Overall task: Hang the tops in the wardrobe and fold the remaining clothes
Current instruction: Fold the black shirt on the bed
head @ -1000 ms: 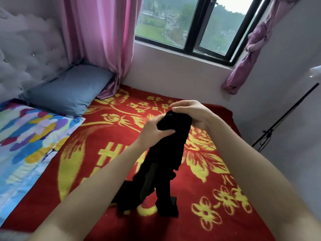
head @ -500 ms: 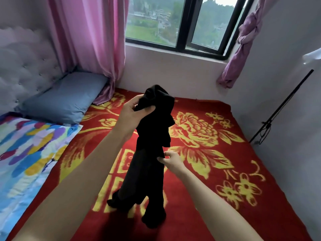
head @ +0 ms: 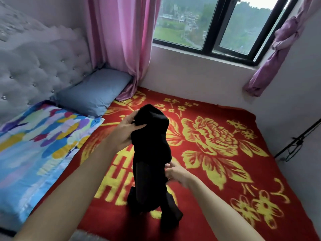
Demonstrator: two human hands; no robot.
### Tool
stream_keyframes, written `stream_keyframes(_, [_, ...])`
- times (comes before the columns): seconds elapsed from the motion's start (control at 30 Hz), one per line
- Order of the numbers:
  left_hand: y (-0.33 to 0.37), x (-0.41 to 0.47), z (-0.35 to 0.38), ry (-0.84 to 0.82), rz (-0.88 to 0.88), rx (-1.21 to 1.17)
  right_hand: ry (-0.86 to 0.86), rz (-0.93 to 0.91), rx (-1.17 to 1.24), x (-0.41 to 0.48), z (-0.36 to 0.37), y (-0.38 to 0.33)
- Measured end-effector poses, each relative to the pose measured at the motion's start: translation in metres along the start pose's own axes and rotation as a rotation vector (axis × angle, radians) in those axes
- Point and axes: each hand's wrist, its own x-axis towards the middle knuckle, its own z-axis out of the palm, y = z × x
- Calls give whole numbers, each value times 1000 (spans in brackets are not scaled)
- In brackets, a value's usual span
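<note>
Left grip (head: pixel 126 132) clamped on top of black garment (head: pixel 150 138), right grip (head: pixel 177 173) pinching its middle, lower end on red blanket (head: pixel 281 185)

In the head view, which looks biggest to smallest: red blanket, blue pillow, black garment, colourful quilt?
1. red blanket
2. colourful quilt
3. blue pillow and black garment look alike; the garment hangs nearer the camera.

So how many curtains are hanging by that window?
2. A pink curtain hangs left of the window; a purple curtain is knotted up at its right. None seems hidden.
</note>
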Motion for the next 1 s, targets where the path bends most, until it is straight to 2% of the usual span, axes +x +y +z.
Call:
stream_keyframes(0.1, [2,-7,-5,84,-4,-23,-168,93,-348,2,12,7])
stream_keyframes(0.2, [2,-16,-23,190,-18,-61,-263,237,-532,-1,5,21])
stream_keyframes(0.3, [0,-30,-50,291,-34,-97,-188,360,-848,-9,-11,41])
stream_keyframes(0.4, [-10,-50,-85,303,-135,-40,57,366,-1140,-23,-34,60])
stream_keyframes(0.5, [-27,-71,-118,165,-314,280,308,261,-1230,-37,-54,67])
stream_keyframes(0.6, [-47,-80,-137,65,-530,709,474,254,-1234,-41,-62,67])
stream_keyframes(0.67, [-64,-81,-144,28,-608,874,478,323,-1251,-42,-63,63])
stream_keyframes(0.77, [-99,-81,-157,0,-592,1037,475,494,-1191,-42,-55,55])
stream_keyframes(0.8, [-109,-80,-161,-22,-609,1237,477,513,-1183,-41,-50,53])
stream_keyframes(0.87, [-124,-82,-167,-134,-709,1709,519,428,-1232,-43,-41,46])
stream_keyframes(0.9, [-131,-84,-169,-204,-812,1802,536,358,-1264,-45,-37,42])
stream_keyframes(0.93, [-137,-85,-169,-254,-933,1795,547,274,-1265,-45,-35,37])
stream_keyframes(1.0, [-148,-80,-161,-304,-1046,1662,530,172,-1133,-51,-31,25])
